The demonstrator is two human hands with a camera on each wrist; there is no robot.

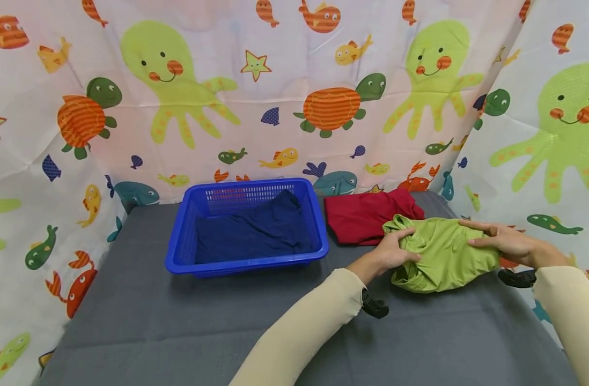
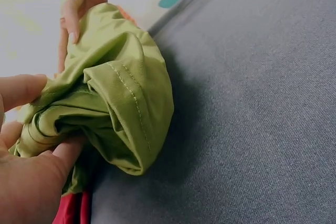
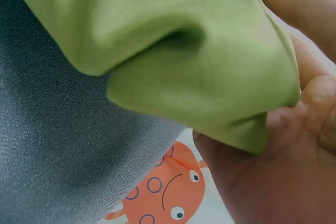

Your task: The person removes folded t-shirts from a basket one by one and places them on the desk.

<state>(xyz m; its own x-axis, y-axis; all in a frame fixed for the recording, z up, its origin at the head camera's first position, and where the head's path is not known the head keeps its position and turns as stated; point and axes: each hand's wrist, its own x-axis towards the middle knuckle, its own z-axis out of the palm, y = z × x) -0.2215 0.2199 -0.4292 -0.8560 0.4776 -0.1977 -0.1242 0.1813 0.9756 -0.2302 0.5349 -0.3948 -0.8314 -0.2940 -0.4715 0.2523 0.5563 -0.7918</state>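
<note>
A lime-green garment (image 1: pixel 446 254) with a stitched hem is loosely folded and held above the right side of the table. My left hand (image 1: pixel 394 252) pinches its hemmed end; in the left wrist view the thumb lies on one side and fingers reach in among the folds of the garment (image 2: pixel 126 87). At the opposite end my right hand (image 1: pixel 509 244) grips the fabric, thumb on top and the palm under the edge in the right wrist view. Just behind lies a folded red cloth (image 1: pixel 362 214), partly covered by the green one in the head view.
Left of the red cloth stands a blue plastic basket (image 1: pixel 176 236) with a folded navy cloth (image 1: pixel 256 233) inside. Grey fabric covers the table (image 1: pixel 217 327). A curtain (image 1: pixel 285 69) printed with sea animals closes off the back and both sides.
</note>
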